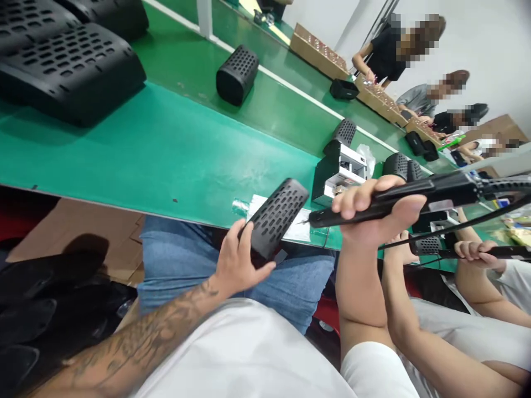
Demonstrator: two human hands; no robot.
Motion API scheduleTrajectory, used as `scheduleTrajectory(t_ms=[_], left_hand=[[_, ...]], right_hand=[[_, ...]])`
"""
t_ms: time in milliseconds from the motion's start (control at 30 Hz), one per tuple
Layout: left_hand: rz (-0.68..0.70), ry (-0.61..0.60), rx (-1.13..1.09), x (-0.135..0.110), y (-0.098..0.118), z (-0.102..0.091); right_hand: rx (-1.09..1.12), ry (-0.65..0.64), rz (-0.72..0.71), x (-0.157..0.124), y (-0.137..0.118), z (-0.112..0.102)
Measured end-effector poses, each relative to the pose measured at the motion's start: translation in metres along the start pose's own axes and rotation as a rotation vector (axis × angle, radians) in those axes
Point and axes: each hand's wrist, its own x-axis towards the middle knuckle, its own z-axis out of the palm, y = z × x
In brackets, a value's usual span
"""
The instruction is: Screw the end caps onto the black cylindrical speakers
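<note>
My left hand (238, 260) is wrapped round the lower end of a black perforated speaker shell (277, 216), held tilted over my lap at the edge of the green bench (166, 149). My right hand (375, 213) grips a long black electric screwdriver (398, 202) that lies nearly level, its tip pointing left toward the shell and stopping a little short of it. A cable runs off the tool to the right.
Large black perforated covers (70, 66) lie at the bench's far left. More speaker shells (237, 74) stand along the bench, with a black and white fixture (340, 171) close by. A neighbour's hands (473, 250) hold another driver at right. Other people work at cardboard trays (319, 52) beyond.
</note>
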Motion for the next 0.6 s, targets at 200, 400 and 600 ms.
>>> scheduleTrajectory(t_ms=[200, 400, 600], left_hand=[[0.208, -0.205, 0.057, -0.032, 0.039, 0.0], [0.543, -0.249, 0.094, 0.05, 0.032, -0.005], [0.654, -0.894, 0.168, 0.172, 0.021, -0.006]], right_hand=[[-0.412, 0.469, -0.161, 0.071, 0.047, -0.096], [-0.396, 0.463, -0.081, 0.077, 0.089, -0.131], [-0.357, 0.351, -0.056, 0.063, 0.084, -0.133]])
